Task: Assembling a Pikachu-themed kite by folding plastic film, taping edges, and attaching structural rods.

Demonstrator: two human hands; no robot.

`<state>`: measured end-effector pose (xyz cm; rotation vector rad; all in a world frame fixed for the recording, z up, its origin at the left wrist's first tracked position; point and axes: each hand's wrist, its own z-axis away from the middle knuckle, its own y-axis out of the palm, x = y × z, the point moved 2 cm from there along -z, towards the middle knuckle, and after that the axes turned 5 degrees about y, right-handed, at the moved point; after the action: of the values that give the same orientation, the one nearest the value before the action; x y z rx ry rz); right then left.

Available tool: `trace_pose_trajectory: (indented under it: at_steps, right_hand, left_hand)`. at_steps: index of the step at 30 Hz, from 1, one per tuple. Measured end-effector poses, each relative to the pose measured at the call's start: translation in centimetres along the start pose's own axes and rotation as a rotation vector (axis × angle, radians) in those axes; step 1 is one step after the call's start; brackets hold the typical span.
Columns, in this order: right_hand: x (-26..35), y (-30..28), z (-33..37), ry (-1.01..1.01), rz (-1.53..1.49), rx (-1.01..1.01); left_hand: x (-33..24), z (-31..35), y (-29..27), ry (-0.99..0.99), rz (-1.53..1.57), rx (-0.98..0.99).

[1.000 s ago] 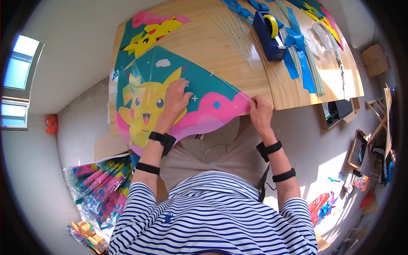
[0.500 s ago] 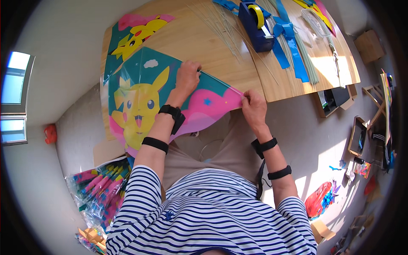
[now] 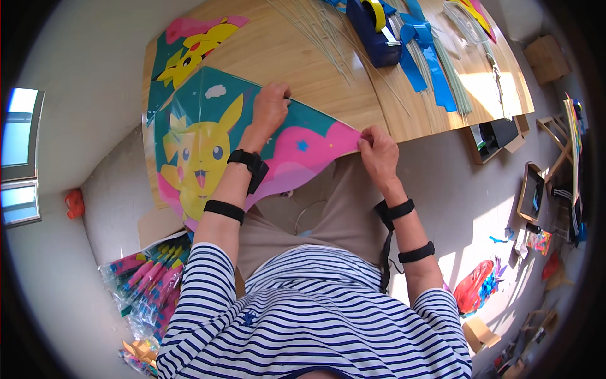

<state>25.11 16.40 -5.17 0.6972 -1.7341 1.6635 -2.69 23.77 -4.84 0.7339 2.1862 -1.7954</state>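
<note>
A kite sheet [image 3: 197, 142] of thin, shiny material lies partly on the wooden table, printed with a yellow cartoon animal on green and pink. Its pink lower edge hangs past the table's near side, over my lap. My left hand [image 3: 271, 108] is closed on the long slanting upper edge, with its fingertips partly hidden. At the right-hand corner, my right hand [image 3: 380, 155] pinches the tip of the kite between thumb and fingers. A thin pale strip runs along the edge between both hands.
A second kite sheet [image 3: 202, 49] lies at the table's far left. Thin rods [image 3: 315, 31], a dark blue tape dispenser [image 3: 377, 47] and blue ribbon [image 3: 435, 66] lie farther back. Bagged folded kites [image 3: 151, 271] sit low at left. An open box [image 3: 492, 139] stands beyond the table's right edge.
The view has shifted slightly, so the table and kite appear a little farther left and up. Both hands keep their places on the kite's edge and corner.
</note>
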Motion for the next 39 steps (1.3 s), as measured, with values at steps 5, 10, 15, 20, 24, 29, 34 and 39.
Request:
trace_pose_trajectory:
  at_steps: [5, 10, 15, 20, 24, 29, 34, 39]
  right_hand:
    - [-0.3, -0.4, 0.0, 0.023, -0.052, 0.092]
    - [-0.1, -0.4, 0.0, 0.037, -0.051, 0.081]
    - [0.0, -0.5, 0.1, 0.024, -0.056, 0.087]
    - [-0.1, -0.4, 0.1, 0.007, -0.069, 0.069]
    - [0.0, -0.5, 0.2, -0.015, -0.072, 0.053]
    - [-0.2, -0.4, 0.2, -0.003, -0.083, 0.054]
    - [-0.4, -0.2, 0.1, -0.015, -0.051, 0.024]
    - [-0.4, -0.3, 0.1, -0.008, -0.080, 0.052]
  left_hand:
    - [-0.1, 0.2, -0.3, 0.024, -0.001, 0.004]
    - [-0.6, 0.5, -0.4, 0.051, -0.017, 0.026]
    - [-1.1, 1.2, -0.2, 0.061, 0.001, 0.013]
    - [-1.6, 1.7, -0.1, 0.065, -0.008, 0.029]
    - [-2.2, 1.8, 0.1, 0.071, -0.009, 0.025]
    - [-2.4, 1.7, 0.3, 0.088, -0.015, 0.025]
    - [-2.4, 1.9, 0.5, 0.077, -0.012, 0.033]
    - [-2.4, 1.9, 0.6, 0.077, -0.018, 0.027]
